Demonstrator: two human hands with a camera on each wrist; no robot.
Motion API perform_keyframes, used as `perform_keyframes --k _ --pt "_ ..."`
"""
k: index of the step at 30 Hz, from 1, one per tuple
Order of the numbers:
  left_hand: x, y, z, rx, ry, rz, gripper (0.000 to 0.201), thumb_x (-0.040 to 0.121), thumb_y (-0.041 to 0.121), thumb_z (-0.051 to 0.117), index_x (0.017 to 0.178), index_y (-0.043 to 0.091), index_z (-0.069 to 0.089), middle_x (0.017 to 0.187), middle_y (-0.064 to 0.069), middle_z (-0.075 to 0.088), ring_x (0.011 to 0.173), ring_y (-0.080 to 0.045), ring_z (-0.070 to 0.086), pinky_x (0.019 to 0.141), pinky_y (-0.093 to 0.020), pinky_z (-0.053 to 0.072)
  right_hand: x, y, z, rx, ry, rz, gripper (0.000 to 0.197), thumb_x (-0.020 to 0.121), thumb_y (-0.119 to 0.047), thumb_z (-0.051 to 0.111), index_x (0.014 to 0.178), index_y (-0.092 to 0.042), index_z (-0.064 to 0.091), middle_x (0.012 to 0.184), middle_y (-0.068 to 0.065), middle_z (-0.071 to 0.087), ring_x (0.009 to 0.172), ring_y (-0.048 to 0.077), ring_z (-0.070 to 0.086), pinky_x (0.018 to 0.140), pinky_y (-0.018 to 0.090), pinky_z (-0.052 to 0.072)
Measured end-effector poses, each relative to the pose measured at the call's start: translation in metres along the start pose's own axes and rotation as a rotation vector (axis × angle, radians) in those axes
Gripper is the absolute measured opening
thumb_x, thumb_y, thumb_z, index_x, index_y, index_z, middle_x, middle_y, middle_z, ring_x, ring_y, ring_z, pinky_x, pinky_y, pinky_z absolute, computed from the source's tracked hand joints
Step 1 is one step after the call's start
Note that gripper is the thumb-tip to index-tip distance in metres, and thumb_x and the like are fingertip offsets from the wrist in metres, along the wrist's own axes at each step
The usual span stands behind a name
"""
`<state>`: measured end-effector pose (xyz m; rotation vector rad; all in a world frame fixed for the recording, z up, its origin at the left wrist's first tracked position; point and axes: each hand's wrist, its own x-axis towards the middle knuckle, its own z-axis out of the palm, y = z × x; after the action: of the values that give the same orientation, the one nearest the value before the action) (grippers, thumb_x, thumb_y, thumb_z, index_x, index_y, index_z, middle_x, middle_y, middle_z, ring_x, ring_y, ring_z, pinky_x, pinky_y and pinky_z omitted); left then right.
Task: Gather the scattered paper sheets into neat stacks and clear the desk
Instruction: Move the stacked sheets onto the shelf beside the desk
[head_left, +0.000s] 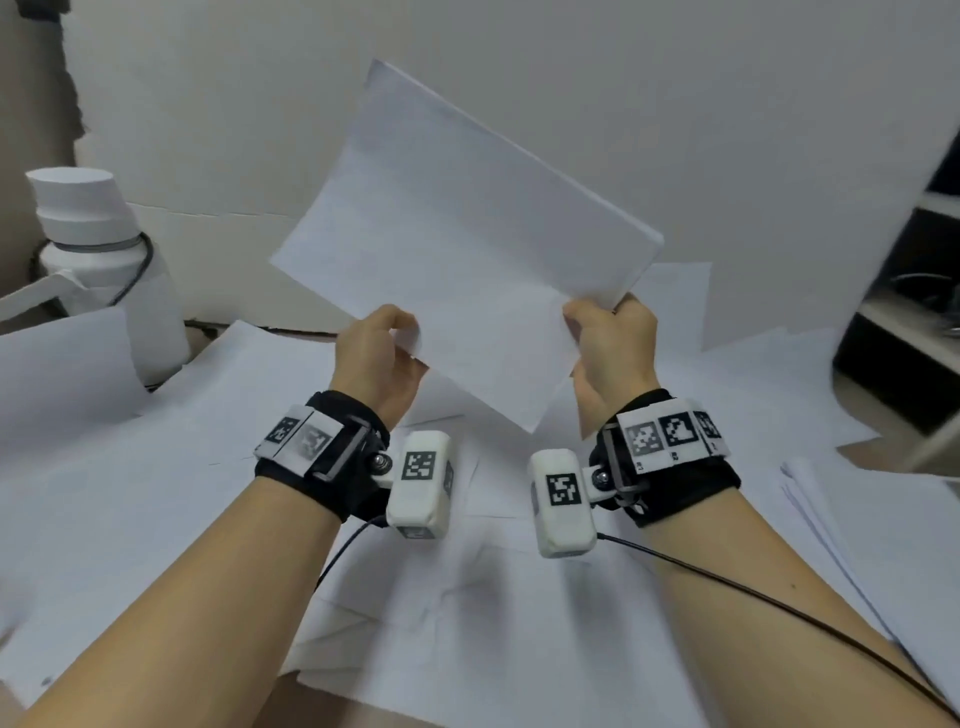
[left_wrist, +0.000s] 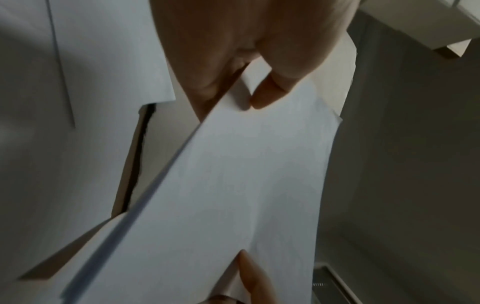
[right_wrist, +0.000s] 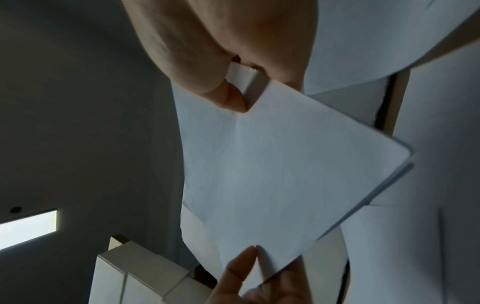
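Held up off the bench, over its middle: a thin bundle of sheets (head_left: 467, 249), tilted, far edge curling. Left hand (head_left: 376, 358) and right hand (head_left: 613, 353) both pinching its near edge, thumbs on top. Light, floppy, likely slippery between leaves; best gripped at opposite edges. More loose sheets (head_left: 156, 493) covering the bench below.

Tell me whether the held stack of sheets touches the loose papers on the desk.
Apart. The head view shows the stack lifted in both hands, clear of the loose papers.
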<state>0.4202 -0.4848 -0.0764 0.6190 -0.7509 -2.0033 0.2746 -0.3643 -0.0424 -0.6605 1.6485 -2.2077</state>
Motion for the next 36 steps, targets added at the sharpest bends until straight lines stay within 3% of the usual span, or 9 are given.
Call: perform_keyframes --k 4,9,13,18,22,27,31,33,36 --pt "-0.012 -0.023 0.028 0.18 0.042 0.066 0.022 0.086 -0.009 0.043 0.1 0.008 0.045 0.079 -0.005 0.046 0.064 -0.019 0.045 0.047 -0.021 0.038 -0.022 -0.019 -0.041 -0.037 -0.012 0.02 0.027 0.074 0.007 0.051 0.092 -0.013 0.054 0.086 0.007 0.046 0.079 0.022 0.043 0.07 0.037 0.037" --pt "-0.038 -0.066 0.062 0.268 -0.044 -0.004 0.032 0.08 -0.005 0.045 0.109 0.008 0.046 0.1 -0.011 0.051 0.084 -0.026 0.051 0.07 -0.037 0.046 -0.042 -0.046 -0.115 -0.172 0.159 0.059 0.014 0.082 0.001 0.051 0.087 -0.012 0.054 0.082 0.007 0.051 0.072 0.021 0.049 0.065 0.036 0.052" --pt "-0.068 -0.107 0.09 0.329 -0.156 -0.087 0.03 0.088 -0.011 0.041 0.112 0.005 0.046 0.093 -0.008 0.052 0.073 -0.021 0.052 0.055 -0.022 0.043 -0.053 -0.064 -0.19 -0.234 0.355 0.059 0.013 0.087 0.001 0.05 0.093 -0.007 0.057 0.087 0.008 0.061 0.075 0.022 0.06 0.06 0.03 0.056" --pt "-0.105 -0.161 0.133 0.386 -0.31 -0.187 0.05 0.076 -0.01 0.044 0.124 0.002 0.054 0.114 -0.018 0.068 0.087 -0.038 0.066 0.066 -0.037 0.047 -0.074 -0.078 -0.282 -0.353 0.503 0.076 0.011 0.086 0.003 0.054 0.089 -0.008 0.056 0.083 0.012 0.058 0.071 0.024 0.059 0.058 0.03 0.053" --pt "-0.138 -0.205 0.177 0.464 -0.457 -0.235 0.049 0.086 -0.019 0.036 0.123 0.006 0.057 0.107 -0.014 0.069 0.084 -0.032 0.066 0.066 -0.035 0.054 -0.097 -0.086 -0.352 -0.377 0.623 0.1 0.014 0.087 0.004 0.053 0.08 -0.008 0.055 0.077 0.01 0.058 0.066 0.022 0.057 0.059 0.031 0.052" --pt "-0.164 -0.267 0.213 0.622 -0.543 -0.36 0.041 0.083 -0.023 0.045 0.12 -0.008 0.057 0.114 -0.022 0.068 0.097 -0.039 0.068 0.061 -0.038 0.061 -0.114 -0.075 -0.437 -0.344 0.805 0.226 0.016 0.08 0.006 0.056 0.079 -0.009 0.05 0.075 0.015 0.049 0.066 0.024 0.05 0.062 0.037 0.047" --pt "-0.173 -0.312 0.226 0.687 -0.541 -0.395 0.03 0.086 -0.025 0.05 0.107 -0.006 0.061 0.105 -0.021 0.066 0.098 -0.042 0.065 0.078 -0.047 0.057 -0.115 -0.054 -0.491 -0.404 0.827 0.343 0.018 0.081 0.007 0.057 0.077 -0.008 0.049 0.076 0.014 0.044 0.067 0.025 0.045 0.066 0.033 0.044" --pt "-0.17 -0.331 0.226 0.725 -0.514 -0.412 0.025 0.087 -0.023 0.053 0.1 -0.004 0.063 0.108 -0.023 0.066 0.101 -0.043 0.065 0.086 -0.052 0.057 -0.115 -0.049 -0.505 -0.45 0.764 0.416 0.021 0.087 0.005 0.056 0.075 -0.009 0.047 0.077 0.011 0.051 0.064 0.024 0.054 0.061 0.031 0.052" --pt "-0.152 -0.36 0.221 0.831 -0.523 -0.394 0.016 0.085 -0.014 0.063 0.087 0.002 0.067 0.107 -0.022 0.071 0.102 -0.042 0.068 0.091 -0.055 0.057 -0.11 -0.041 -0.517 -0.476 0.787 0.461 0.02 0.086 0.004 0.058 0.076 -0.01 0.049 0.079 0.012 0.053 0.066 0.023 0.056 0.052 0.029 0.052"
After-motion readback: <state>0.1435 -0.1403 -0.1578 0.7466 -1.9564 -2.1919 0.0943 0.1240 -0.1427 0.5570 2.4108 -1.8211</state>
